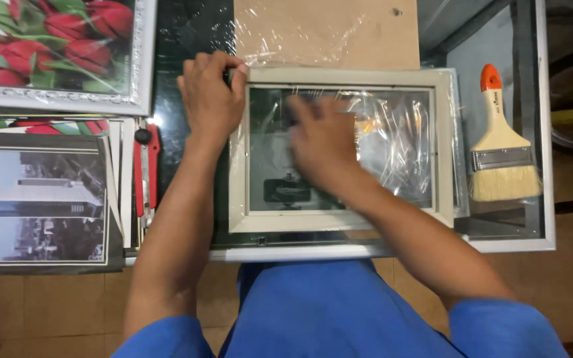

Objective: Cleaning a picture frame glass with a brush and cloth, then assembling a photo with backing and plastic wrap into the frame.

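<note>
A pale grey picture frame (443, 146) lies flat on a glass-topped table, its pane partly under crinkled clear plastic film (392, 136). My left hand (210, 99) grips the frame's top left corner, fingers curled over the edge. My right hand (319, 142) is blurred with motion and lies flat on the glass inside the frame, left of the film. Whether it holds anything I cannot tell.
A wide paintbrush (501, 149) with an orange tip lies right of the frame. A brown backing board (326, 33) sits behind it. At left are a framed tulip picture (61, 53), a black-and-white building print (38, 199) and a red cutter (146, 172). The table's metal edge (313, 252) runs along the front.
</note>
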